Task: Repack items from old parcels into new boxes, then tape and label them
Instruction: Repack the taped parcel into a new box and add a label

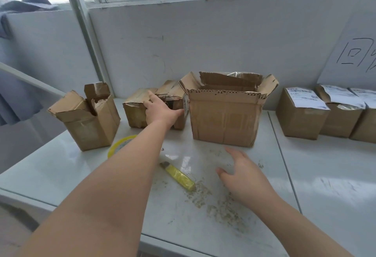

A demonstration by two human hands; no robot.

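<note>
Step in hand: a small battered parcel (135,112) is judged to be the next one fetched; it stands at the back of the tabletop (203,226), between a torn-open box (89,122) and a large open box (223,118).
Left hand (160,110): laid on the parcel's upper front edge, with the fingers spread wide and fairly straight. No closed grip is seen.
Right hand (242,175): held just above the tabletop, fingers relaxed and apart, nothing held.
Tools: a yellow utility knife (178,175) lies between the forearms. A tape roll (118,144) is partly hidden by the left arm.
Risk, parcel: the crushed cardboard may be torn by a one-handed drag, or caught on the large open box.
Risk, knife: it may be swept aside by the left forearm. Whether the blade is out cannot be told.
Risk, debris: loose crumbs (203,195) may be carried into a new box.
</note>
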